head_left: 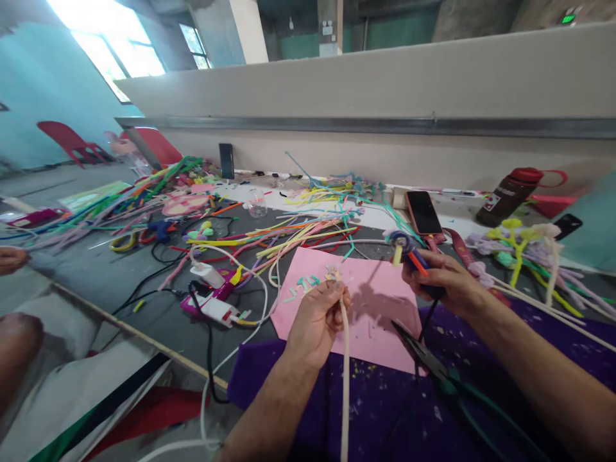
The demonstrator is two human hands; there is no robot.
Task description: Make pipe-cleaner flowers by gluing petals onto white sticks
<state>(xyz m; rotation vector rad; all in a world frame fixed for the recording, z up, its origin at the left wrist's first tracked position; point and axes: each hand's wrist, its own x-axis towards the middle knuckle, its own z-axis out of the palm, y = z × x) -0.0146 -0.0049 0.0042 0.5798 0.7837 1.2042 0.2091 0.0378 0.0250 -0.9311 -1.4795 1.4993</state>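
My left hand (320, 311) is closed in a pinch on a cream pipe cleaner (345, 372), whose long stem hangs down toward me. A small pale cluster (333, 273) shows just above the fingertips. In my right hand (443, 279) is a dark blue glue gun (407, 247) with an orange trigger, its yellowish tip apart from the stem. A black cord runs down from it. Beneath both hands lies a pink sheet (375, 301) with short teal pieces (304, 284) on it. Long-nosed pliers (426, 356) rest across the sheet's lower right corner and the purple cloth (274, 372).
Colourful pipe cleaners (298, 240) spread over the grey table. A magenta power strip (212, 301) with chargers sits left, near another glue gun (161, 232). A phone (423, 213) and a bottle (507, 196) stand back right. Another person's hand (12, 260) is at far left.
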